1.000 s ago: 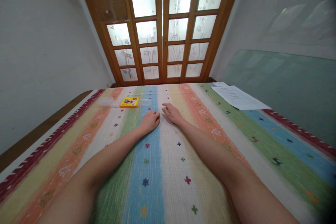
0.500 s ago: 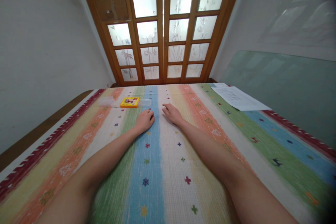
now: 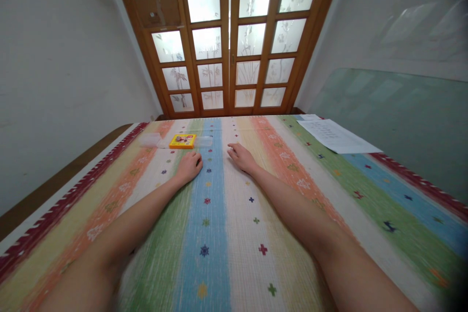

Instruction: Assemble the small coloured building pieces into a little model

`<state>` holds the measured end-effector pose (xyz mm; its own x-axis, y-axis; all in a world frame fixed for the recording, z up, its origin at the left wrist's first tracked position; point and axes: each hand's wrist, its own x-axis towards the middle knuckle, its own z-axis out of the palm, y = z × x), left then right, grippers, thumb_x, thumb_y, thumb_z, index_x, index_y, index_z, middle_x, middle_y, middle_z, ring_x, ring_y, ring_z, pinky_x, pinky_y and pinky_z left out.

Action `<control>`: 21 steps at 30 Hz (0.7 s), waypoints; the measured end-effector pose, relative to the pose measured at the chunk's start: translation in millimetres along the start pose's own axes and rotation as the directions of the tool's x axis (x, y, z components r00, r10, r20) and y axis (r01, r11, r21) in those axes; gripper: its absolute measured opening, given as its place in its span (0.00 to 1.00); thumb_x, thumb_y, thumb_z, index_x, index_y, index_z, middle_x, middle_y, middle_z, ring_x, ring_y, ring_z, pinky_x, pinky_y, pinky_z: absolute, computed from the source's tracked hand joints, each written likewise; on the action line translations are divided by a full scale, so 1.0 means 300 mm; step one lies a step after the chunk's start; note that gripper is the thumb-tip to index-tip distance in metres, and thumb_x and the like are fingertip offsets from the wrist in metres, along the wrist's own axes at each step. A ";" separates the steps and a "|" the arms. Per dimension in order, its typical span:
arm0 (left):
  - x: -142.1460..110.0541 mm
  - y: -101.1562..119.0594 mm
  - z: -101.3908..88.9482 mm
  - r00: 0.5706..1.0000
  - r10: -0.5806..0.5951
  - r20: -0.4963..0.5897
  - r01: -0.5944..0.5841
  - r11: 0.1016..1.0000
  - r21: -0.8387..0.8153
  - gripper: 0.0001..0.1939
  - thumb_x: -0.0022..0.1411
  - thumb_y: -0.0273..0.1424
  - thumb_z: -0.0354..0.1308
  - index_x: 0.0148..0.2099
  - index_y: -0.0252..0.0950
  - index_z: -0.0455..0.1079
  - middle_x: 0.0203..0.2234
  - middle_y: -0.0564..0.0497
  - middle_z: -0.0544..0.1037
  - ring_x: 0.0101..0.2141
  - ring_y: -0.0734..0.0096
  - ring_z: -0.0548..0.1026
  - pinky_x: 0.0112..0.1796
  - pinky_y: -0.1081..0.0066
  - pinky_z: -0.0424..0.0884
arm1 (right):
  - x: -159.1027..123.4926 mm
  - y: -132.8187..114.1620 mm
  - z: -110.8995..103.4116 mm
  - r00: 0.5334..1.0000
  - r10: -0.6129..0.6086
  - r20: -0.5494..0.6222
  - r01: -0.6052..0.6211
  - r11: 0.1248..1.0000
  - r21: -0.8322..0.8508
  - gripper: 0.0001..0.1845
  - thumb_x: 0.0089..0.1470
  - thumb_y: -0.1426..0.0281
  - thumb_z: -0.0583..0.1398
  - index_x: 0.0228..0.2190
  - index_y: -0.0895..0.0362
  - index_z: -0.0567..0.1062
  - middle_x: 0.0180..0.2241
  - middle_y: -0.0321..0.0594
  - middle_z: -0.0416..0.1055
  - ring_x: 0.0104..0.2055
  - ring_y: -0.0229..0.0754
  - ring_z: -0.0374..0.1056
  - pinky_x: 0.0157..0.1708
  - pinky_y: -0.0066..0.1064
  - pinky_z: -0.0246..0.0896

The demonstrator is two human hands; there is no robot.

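My left hand (image 3: 189, 166) rests on the striped tablecloth (image 3: 215, 214) with its fingers curled in, and I see nothing in it. Just beyond it lies a flat yellow box (image 3: 182, 141) with a printed picture on top; a small gap separates hand and box. A clear plastic piece (image 3: 203, 141) sits against the box's right side, and a frosted see-through piece (image 3: 149, 140) is on its left. To the right, my right hand (image 3: 242, 157) lies on the cloth holding nothing, its index finger stretched forward and the other fingers loosely bent.
White printed sheets (image 3: 336, 135) lie at the table's far right. Behind the table stand wooden doors (image 3: 227, 58) with frosted panes. A pale green glass panel (image 3: 398, 112) leans by the right wall, and a grey-white wall (image 3: 66, 58) is on the left.
My left hand has slid left along the cloth, coming to just below the yellow box. My right hand keeps its place and pose. The whole view has shifted slightly.
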<state>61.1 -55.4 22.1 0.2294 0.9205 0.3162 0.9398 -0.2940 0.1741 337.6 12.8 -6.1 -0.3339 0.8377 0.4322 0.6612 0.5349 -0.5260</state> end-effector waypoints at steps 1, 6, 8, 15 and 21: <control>-0.002 -0.014 0.000 1.000 -0.011 0.001 0.011 1.000 0.003 0.08 0.68 0.33 0.52 0.38 0.38 0.70 0.38 0.45 0.74 0.42 0.59 0.70 0.44 0.62 0.65 | 0.000 -0.001 -0.001 1.000 0.000 0.001 0.000 1.000 0.000 0.20 0.69 0.63 0.54 0.58 0.53 0.71 0.55 0.48 0.72 0.55 0.46 0.69 0.57 0.38 0.61; -0.015 -0.094 -0.008 0.999 -0.040 -0.018 0.040 0.998 0.040 0.08 0.67 0.33 0.52 0.36 0.38 0.69 0.37 0.45 0.74 0.42 0.58 0.71 0.45 0.61 0.65 | 0.000 0.002 0.002 1.000 -0.004 -0.002 0.004 1.000 0.000 0.20 0.69 0.62 0.54 0.58 0.54 0.71 0.55 0.48 0.72 0.53 0.45 0.70 0.55 0.37 0.62; -0.023 -0.126 -0.016 0.998 -0.056 -0.023 0.057 0.997 0.054 0.08 0.67 0.34 0.52 0.36 0.38 0.69 0.37 0.45 0.74 0.41 0.58 0.71 0.45 0.61 0.66 | 0.001 0.005 0.004 1.000 -0.005 -0.005 0.005 1.000 -0.001 0.20 0.69 0.62 0.54 0.58 0.54 0.71 0.55 0.48 0.72 0.53 0.45 0.70 0.55 0.37 0.62; -0.052 -0.226 -0.054 0.993 -0.114 -0.035 0.116 0.991 0.065 0.08 0.66 0.34 0.51 0.36 0.39 0.69 0.38 0.44 0.75 0.43 0.56 0.71 0.46 0.61 0.67 | 0.000 0.004 0.002 1.000 -0.010 -0.007 0.010 1.000 -0.002 0.20 0.69 0.62 0.54 0.58 0.53 0.71 0.55 0.47 0.72 0.54 0.46 0.70 0.56 0.38 0.62; -0.070 -0.291 -0.088 0.990 -0.142 -0.016 0.143 0.986 0.089 0.08 0.66 0.35 0.51 0.36 0.39 0.68 0.39 0.45 0.76 0.43 0.57 0.71 0.45 0.62 0.67 | -0.002 -0.004 -0.004 1.000 -0.008 -0.004 0.008 1.000 0.001 0.20 0.69 0.63 0.54 0.58 0.53 0.71 0.55 0.48 0.72 0.53 0.46 0.70 0.56 0.39 0.62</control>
<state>-32.4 -55.9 24.9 0.0892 0.9489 0.3026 0.9817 -0.1350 0.1339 337.7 11.6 -4.9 -0.3365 0.8332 0.4389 0.6580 0.5414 -0.5234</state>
